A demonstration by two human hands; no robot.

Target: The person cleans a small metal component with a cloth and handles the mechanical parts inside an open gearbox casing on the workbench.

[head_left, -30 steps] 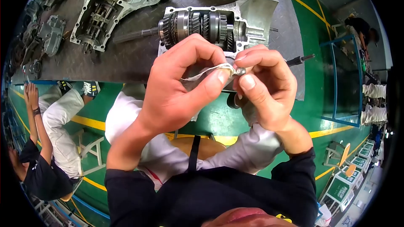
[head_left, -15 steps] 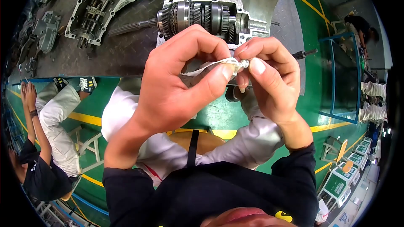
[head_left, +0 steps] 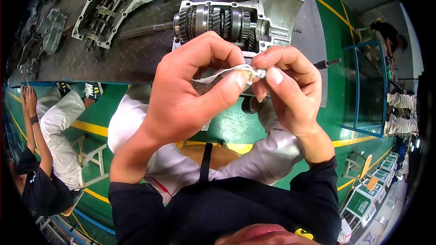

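Observation:
My left hand (head_left: 190, 86) pinches a crumpled whitish cloth (head_left: 213, 77) between thumb and index finger. Just beside it, my right hand (head_left: 293, 88) has its thumb and fingers closed on a small shiny metal piece (head_left: 260, 73), which touches the twisted end of the cloth. Both hands are raised close together in front of the table's near edge. Behind them an open gearbox housing (head_left: 281, 11) holds a row of gears (head_left: 215, 20) on a shaft, partly hidden by my fingers.
A second open housing (head_left: 109, 11) lies at the left of the dark metal table (head_left: 145, 63), near a splined shaft (head_left: 147, 31) and other metal parts (head_left: 53, 31). A person (head_left: 45, 177) sits at the far left. A blue frame (head_left: 356, 90) stands at the right.
Both hands stay together around the cloth and metal piece, with small shifts of the fingers. The whole view has shifted slightly between frames.

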